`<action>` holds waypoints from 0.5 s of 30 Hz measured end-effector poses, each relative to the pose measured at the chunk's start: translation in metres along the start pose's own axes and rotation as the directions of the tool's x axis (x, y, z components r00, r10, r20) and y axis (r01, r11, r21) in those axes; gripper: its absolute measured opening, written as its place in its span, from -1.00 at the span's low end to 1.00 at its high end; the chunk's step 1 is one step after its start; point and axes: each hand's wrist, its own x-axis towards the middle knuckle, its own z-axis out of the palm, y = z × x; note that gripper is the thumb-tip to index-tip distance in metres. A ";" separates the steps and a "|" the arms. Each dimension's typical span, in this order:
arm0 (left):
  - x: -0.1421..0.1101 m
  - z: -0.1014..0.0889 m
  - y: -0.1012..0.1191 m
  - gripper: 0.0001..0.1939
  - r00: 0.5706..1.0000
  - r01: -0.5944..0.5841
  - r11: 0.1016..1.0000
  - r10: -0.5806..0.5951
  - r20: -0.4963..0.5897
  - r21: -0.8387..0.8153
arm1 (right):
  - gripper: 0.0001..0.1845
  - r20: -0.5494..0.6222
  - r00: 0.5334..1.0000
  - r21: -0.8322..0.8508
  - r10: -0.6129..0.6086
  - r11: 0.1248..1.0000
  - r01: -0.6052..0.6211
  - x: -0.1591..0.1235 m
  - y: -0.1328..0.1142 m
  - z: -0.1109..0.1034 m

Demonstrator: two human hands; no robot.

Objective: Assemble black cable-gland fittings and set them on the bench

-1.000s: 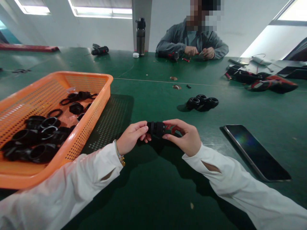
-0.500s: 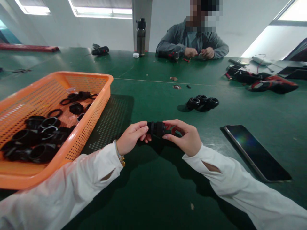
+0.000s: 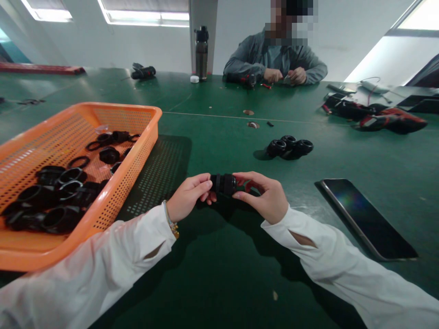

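Note:
A black plastic cable gland (image 3: 223, 183), ridged and lying sideways, is held between my two hands just above the green table. My left hand (image 3: 190, 196) pinches its left end, with the thumb in front. The fingertips of my right hand (image 3: 264, 194) close round its right end, thumb below and index finger above. Beyond my right hand, several similar black fittings (image 3: 290, 147) stand in a small cluster. To the left, an orange perforated basket (image 3: 151, 132) holds black rings (image 3: 78, 161) and more black fittings (image 3: 61, 219).
A phone (image 3: 368, 217) lies right of my right hand. Across the green table (image 3: 212, 297), a person in a grey jacket (image 3: 247, 55) works beside a dark power tool (image 3: 245, 80). A bottle (image 3: 201, 55) stands at the back, and a red-black bundle (image 3: 391, 119) lies at far right.

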 end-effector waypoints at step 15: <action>-0.001 0.000 0.002 -0.61 1.000 0.015 1.000 -0.015 -0.014 -0.011 | -0.69 0.011 1.000 -0.035 0.007 0.999 -0.007 0.000 -0.001 -0.001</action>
